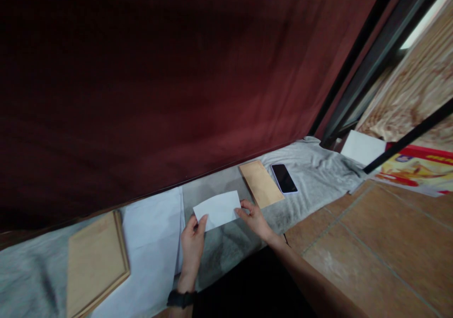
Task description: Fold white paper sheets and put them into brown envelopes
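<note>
A white sheet of paper (pixel 220 208), small and oblong, is held up between my two hands. My left hand (pixel 193 242) pinches its left end between thumb and fingers. At the other end, my right hand (pixel 255 219) grips the lower right corner the same way. Just right of the sheet lies a single tan envelope (pixel 262 183). Larger white sheets (pixel 152 233) are spread flat to the left of my left hand. A stack of brown envelopes (pixel 97 261) rests partly on them.
Grey cloth (pixel 311 176) covers the narrow bench under everything. A phone (pixel 284 178) lies beside the tan envelope. Behind rises a dark red panel (pixel 212 96). Black bars (pixel 414 136) cross at the right, near a red and yellow printed box (pixel 417 169) on the tiled floor (pixel 368 252).
</note>
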Motion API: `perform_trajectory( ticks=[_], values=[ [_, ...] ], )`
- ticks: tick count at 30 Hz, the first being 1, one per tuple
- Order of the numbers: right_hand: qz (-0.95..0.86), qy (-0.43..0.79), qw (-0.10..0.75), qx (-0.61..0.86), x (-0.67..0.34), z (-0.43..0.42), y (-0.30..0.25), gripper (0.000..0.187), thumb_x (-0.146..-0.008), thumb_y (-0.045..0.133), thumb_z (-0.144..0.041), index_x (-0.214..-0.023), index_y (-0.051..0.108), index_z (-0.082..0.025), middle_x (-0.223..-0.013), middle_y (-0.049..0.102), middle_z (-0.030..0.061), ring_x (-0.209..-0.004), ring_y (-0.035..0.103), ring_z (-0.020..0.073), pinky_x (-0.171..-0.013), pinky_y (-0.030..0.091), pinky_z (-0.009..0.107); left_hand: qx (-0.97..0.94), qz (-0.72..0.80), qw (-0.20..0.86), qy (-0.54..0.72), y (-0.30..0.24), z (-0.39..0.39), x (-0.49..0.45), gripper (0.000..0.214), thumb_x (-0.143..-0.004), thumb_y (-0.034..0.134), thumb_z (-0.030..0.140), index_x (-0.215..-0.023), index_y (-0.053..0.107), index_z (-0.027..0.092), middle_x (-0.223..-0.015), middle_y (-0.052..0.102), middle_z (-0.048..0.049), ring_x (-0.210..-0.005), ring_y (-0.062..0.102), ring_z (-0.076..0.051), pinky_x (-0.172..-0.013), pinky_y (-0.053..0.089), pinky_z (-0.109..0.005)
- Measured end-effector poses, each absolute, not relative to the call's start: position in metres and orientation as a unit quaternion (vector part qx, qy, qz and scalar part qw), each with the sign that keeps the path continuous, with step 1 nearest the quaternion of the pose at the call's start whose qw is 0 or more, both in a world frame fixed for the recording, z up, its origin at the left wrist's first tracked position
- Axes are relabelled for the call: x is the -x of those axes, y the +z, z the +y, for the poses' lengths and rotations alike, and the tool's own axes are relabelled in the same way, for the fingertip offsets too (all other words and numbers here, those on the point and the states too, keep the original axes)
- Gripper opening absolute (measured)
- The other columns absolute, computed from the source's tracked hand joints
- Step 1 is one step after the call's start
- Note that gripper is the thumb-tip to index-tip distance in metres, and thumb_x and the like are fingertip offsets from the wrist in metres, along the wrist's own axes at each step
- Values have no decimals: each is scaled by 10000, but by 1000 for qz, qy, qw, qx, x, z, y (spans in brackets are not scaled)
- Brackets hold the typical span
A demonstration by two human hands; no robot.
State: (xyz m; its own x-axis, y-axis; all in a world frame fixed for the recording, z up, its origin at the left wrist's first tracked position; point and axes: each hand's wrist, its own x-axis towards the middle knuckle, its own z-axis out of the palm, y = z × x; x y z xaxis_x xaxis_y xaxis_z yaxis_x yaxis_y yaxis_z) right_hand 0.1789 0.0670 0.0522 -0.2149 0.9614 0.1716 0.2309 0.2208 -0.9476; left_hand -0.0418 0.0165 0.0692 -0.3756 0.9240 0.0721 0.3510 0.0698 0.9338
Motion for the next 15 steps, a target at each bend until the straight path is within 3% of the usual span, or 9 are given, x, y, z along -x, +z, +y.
perform_trajectory(
  ticks=[2,5,8,11,15],
  values=[
    [-671,426,408,449,-188,60,44,243,-957,551,-402,-899,675,-202,-887,712,37,-839,653,193,-770,512,300,-485,671,315,465,57,4,47,424,-826,623,563,-1009,715,192,-979,773,-59,-886,694,-224,-814,542,-326],
    [-724,386,365,440,-203,48,33,243,-959,568,-393,-919,719,-207,-939,737,60,-922,667,217,-907,504,376,-521,685,308,405,45,-17,54,344,-813,646,523,-921,759,217,-903,790,-50,-859,721,-247,-817,572,-368],
    [-800,346,296,390,-215,38,30,186,-944,607,-328,-1031,753,-251,-1134,742,60,-1181,616,249,-1133,343,483,-602,635,313,370,40,-30,58,212,-834,606,348,-908,781,255,-953,798,-45,-928,734,-240,-886,588,-393],
    [-844,322,245,351,-220,34,33,287,-941,577,-213,-1167,735,-292,-1264,705,39,-1287,561,228,-1195,262,486,-681,566,307,350,39,-33,62,375,-797,519,155,-1032,774,300,-1145,768,-28,-1100,698,-212,-996,560,-413],
    [-855,283,261,346,-214,34,40,396,-926,561,-168,-1287,683,-276,-1350,656,61,-1312,548,223,-1201,284,474,-696,564,252,366,40,-33,63,488,-799,465,115,-1172,731,286,-1269,716,-34,-1202,648,-207,-1067,519,-427]
  ],
)
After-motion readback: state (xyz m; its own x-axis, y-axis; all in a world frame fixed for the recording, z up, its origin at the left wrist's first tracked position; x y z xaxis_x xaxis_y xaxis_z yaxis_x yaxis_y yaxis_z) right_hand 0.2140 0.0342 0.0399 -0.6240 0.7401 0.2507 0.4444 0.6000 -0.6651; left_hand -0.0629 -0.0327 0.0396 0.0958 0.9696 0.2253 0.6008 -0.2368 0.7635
